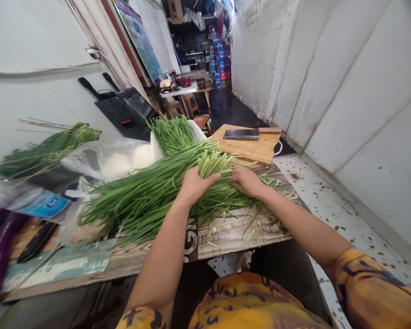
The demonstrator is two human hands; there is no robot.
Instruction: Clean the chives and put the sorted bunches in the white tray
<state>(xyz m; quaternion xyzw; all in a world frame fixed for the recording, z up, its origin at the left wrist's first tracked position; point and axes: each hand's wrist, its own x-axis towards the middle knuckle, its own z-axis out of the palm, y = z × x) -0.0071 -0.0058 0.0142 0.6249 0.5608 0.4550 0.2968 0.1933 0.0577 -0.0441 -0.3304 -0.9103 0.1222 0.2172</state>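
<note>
Left hand (194,183): clasped chive bundle (150,192)
Right hand (245,181): lay on chive bundle, grip unclear
Risk: loose stalks could slip off table (226,230)

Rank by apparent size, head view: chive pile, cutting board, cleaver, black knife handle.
1. chive pile
2. cutting board
3. cleaver and black knife handle: look alike; the handle sits nearer the camera, so unranked.

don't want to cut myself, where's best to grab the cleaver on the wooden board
Probably by its wooden handle, coming from the right and above: the rectangular steel cleaver lies flat on the wooden cutting board with the blade pointing left and the handle at the board's right end.
</note>
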